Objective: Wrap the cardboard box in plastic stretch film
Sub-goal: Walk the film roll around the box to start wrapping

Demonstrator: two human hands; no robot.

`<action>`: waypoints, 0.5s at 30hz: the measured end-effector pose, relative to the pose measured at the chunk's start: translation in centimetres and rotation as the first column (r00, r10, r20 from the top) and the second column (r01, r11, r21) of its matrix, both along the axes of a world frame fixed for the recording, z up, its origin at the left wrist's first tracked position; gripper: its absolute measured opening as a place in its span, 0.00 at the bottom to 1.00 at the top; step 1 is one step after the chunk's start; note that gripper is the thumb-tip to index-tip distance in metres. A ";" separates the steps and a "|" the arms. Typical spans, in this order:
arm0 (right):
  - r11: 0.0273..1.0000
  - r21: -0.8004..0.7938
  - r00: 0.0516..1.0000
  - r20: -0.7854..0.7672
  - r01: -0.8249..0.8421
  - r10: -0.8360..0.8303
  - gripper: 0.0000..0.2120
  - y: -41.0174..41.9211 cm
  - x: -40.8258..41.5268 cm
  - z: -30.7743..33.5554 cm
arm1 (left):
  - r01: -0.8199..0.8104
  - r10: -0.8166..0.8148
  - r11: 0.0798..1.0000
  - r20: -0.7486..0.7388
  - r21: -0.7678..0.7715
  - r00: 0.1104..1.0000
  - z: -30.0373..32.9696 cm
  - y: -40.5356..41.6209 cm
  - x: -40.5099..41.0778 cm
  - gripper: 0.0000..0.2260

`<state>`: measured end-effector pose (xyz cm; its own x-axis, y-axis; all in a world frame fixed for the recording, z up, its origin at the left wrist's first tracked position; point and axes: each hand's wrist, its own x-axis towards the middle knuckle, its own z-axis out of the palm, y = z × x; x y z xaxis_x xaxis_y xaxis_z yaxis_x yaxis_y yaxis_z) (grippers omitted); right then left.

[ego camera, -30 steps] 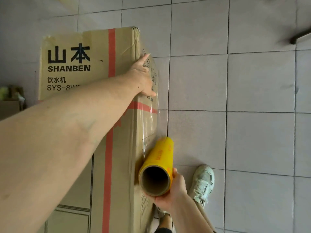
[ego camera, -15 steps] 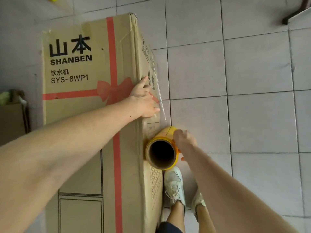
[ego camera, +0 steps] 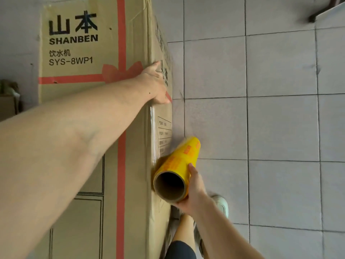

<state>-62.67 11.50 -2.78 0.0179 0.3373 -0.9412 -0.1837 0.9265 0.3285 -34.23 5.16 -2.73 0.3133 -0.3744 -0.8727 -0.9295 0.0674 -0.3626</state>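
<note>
A tall cardboard box (ego camera: pixel 78 53) printed SHANBEN with a red ribbon pattern stands on the tiled floor. My left hand (ego camera: pixel 155 83) lies flat over its right vertical edge, pressing clear stretch film (ego camera: pixel 153 135) against the cardboard. The film runs down that edge to a yellow roll of stretch film (ego camera: pixel 179 161) with a brown cardboard core. My right hand (ego camera: pixel 194 193) grips the roll's near end from the right, holding it tilted against the box's right side.
Light grey floor tiles (ego camera: pixel 280 128) spread to the right of the box. My legs and a white sneaker (ego camera: pixel 222 204) are below the roll. A small brown box (ego camera: pixel 7 107) sits at the left edge, and a dark furniture leg (ego camera: pixel 321 12) shows at top right.
My right hand shifted its grip from the top of the roll to its near end, and the roll has dropped lower and tilted. The left hand stays pressed on the box edge.
</note>
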 end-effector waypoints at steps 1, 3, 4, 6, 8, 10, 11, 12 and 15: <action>0.998 0.027 0.999 -0.007 0.053 -0.053 0.32 0.4 -0.6 0.3 | -0.012 0.012 1.000 0.014 -0.001 1.000 0.1 0.0 0.0 0.31; 0.996 0.069 0.998 -0.016 0.063 -0.062 0.33 0.8 -1.5 0.5 | -0.040 0.041 0.999 0.050 -0.017 0.998 0.4 0.0 -0.5 0.33; 0.996 0.076 0.999 -0.025 0.046 -0.044 0.34 0.9 -2.0 0.5 | -0.038 0.039 0.999 0.070 -0.019 0.997 0.7 0.0 -1.1 0.34; 0.996 0.081 0.998 -0.051 0.027 -0.023 0.35 1.0 -2.7 0.4 | -0.016 0.017 1.000 0.112 -0.011 0.994 1.2 -0.1 -2.6 0.35; 0.990 0.111 0.995 -0.063 0.087 -0.080 0.36 1.0 -3.5 0.5 | 0.045 -0.047 0.999 0.118 0.018 0.992 1.3 0.4 -4.6 0.34; 0.980 0.164 0.993 -0.045 0.113 -0.106 0.36 1.1 -4.2 0.2 | 0.094 -0.096 0.995 0.093 0.026 0.991 1.1 1.6 -6.5 0.33; 0.979 0.183 0.996 -0.012 0.086 -0.085 0.35 1.1 -4.5 0.0 | 0.087 -0.088 0.996 0.071 0.016 0.994 0.9 2.3 -7.3 0.33; 0.980 0.193 0.998 0.008 0.056 -0.059 0.35 1.0 -4.7 -0.3 | 0.061 -0.061 0.998 0.044 0.005 0.997 0.9 2.9 -8.0 0.32; 0.983 0.176 0.997 0.062 -0.061 0.051 0.30 0.2 -4.0 -0.4 | -0.027 0.027 1.000 0.008 0.016 1.000 0.4 4.7 -9.5 0.32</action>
